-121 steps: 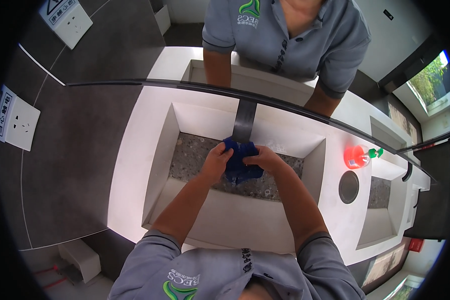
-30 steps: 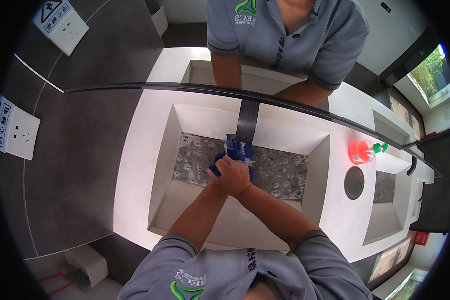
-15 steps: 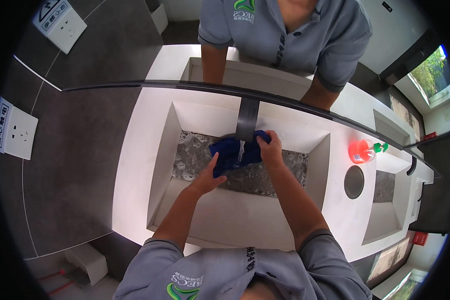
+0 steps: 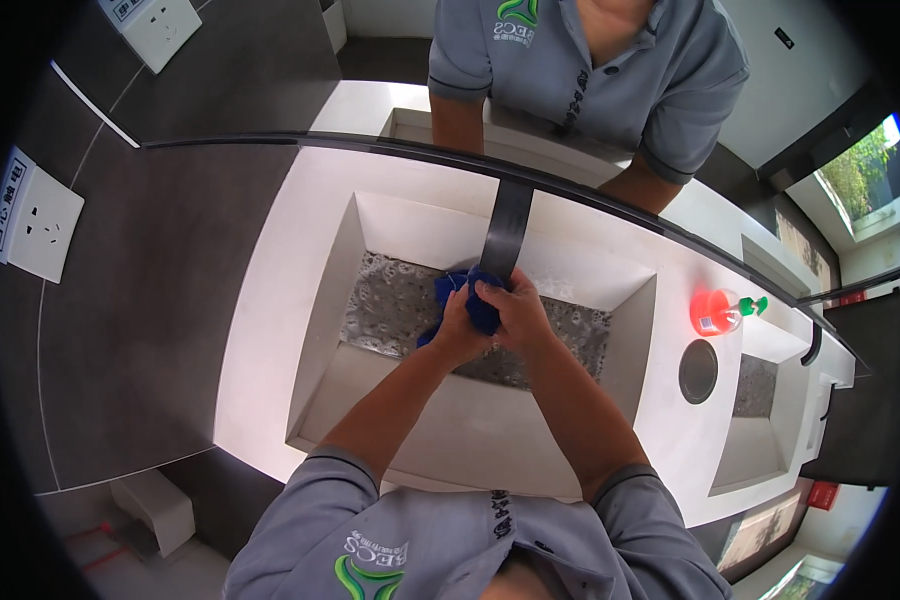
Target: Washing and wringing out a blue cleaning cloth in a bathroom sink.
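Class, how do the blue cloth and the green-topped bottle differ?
The cloth is blue; the bottle is red with a green top.
The cloth is crumpled; the bottle stands upright on the counter.
The left hand and right hand hold the cloth; the bottle is untouched.
Both are brightly coloured.

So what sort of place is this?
Probably a shared washroom: there's a white counter with sunken basins, a pump bottle of red liquid, and a long mirror behind.
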The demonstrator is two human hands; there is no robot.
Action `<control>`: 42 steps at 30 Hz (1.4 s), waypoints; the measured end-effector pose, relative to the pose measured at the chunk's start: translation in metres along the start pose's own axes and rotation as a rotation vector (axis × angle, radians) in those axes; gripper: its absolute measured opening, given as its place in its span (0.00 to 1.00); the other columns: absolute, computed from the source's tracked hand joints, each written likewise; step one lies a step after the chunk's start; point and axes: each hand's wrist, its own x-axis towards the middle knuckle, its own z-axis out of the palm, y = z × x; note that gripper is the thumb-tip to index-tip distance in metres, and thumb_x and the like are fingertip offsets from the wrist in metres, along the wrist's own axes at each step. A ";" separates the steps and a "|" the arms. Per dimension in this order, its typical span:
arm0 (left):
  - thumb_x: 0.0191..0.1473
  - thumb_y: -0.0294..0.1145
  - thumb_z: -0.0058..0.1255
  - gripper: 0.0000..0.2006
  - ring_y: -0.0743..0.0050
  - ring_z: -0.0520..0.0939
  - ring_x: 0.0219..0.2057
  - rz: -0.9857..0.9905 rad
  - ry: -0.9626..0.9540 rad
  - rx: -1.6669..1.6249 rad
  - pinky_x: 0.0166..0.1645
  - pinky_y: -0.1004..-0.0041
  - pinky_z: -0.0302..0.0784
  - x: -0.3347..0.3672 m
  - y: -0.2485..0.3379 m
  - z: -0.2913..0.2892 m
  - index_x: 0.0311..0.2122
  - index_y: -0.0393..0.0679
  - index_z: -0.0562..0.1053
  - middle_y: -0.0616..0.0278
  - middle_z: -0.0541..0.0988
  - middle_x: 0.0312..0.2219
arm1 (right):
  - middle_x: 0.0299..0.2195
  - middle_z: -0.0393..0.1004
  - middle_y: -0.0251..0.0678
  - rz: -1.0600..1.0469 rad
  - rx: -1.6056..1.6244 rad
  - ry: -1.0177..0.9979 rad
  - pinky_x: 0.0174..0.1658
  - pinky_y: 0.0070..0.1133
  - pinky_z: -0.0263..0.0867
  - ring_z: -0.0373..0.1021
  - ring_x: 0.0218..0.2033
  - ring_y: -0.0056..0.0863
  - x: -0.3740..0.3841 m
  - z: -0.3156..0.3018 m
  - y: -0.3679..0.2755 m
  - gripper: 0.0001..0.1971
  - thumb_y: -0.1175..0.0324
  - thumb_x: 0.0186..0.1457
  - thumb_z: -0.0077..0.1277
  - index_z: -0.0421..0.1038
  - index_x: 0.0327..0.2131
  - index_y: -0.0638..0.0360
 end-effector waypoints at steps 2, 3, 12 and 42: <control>0.33 0.37 0.61 0.33 0.56 0.67 0.48 -0.060 0.030 -0.136 0.55 0.60 0.55 -0.002 -0.013 0.012 0.48 0.45 0.61 0.58 0.68 0.45 | 0.35 0.68 0.36 0.032 0.080 0.000 0.41 0.21 0.65 0.67 0.37 0.23 -0.011 -0.001 0.002 0.15 0.79 0.47 0.49 0.63 0.41 0.62; 0.35 0.37 0.59 0.27 0.57 0.67 0.48 -0.120 0.058 -0.265 0.55 0.58 0.53 -0.002 -0.014 0.015 0.45 0.48 0.66 0.61 0.71 0.42 | 0.35 0.68 0.36 0.076 0.160 0.023 0.42 0.23 0.66 0.67 0.37 0.25 -0.017 -0.004 0.001 0.16 0.79 0.47 0.49 0.62 0.42 0.62; 0.36 0.35 0.57 0.16 0.56 0.69 0.49 -0.002 0.101 0.510 0.55 0.54 0.55 0.014 0.021 -0.042 0.36 0.47 0.73 0.59 0.72 0.43 | 0.39 0.67 0.40 0.085 0.433 0.059 0.47 0.30 0.64 0.67 0.42 0.34 -0.048 -0.020 -0.017 0.15 0.75 0.49 0.45 0.60 0.43 0.62; 0.33 0.25 0.61 0.34 0.64 0.71 0.45 0.037 0.030 0.222 0.48 0.72 0.67 -0.002 0.045 -0.039 0.50 0.41 0.62 0.55 0.68 0.44 | 0.31 0.70 0.33 0.044 -0.292 0.117 0.34 0.16 0.64 0.66 0.30 0.17 0.016 -0.020 -0.007 0.14 0.71 0.51 0.49 0.65 0.43 0.62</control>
